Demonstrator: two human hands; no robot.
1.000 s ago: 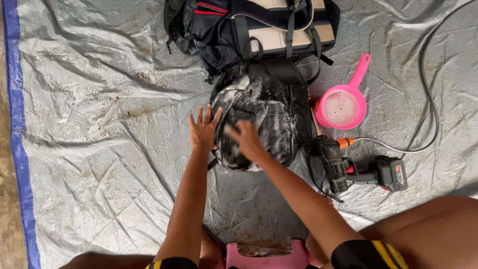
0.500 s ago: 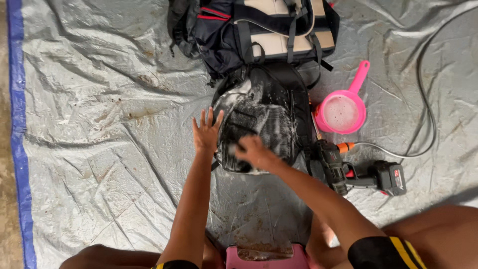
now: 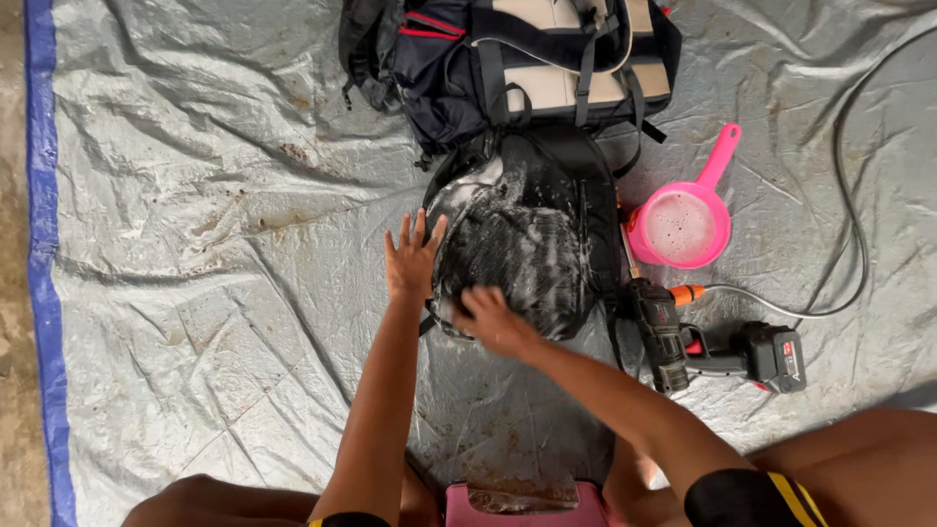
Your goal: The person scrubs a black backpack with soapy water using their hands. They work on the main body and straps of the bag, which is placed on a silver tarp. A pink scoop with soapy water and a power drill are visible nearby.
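Near the tarp's [image 3: 195, 293] top edge, the left hand [image 3: 410, 262] presses flat, fingers spread, on the black backpack's [image 3: 527, 234] side while the right hand [image 3: 493, 320] rubs its lower end, grip unclear; suds cover much, second bag [image 3: 547, 59] unsoaped.

A crinkled grey plastic tarpaulin [image 3: 215, 322] covers nearly the whole ground — wet, creased and smeared with brown dirt. Its blue hem [image 3: 41, 244] runs down the left side, and beyond that lies a strip of bare concrete floor [image 3: 12, 293]. Soft, even daylight falls across it all — no hard shadows anywhere.
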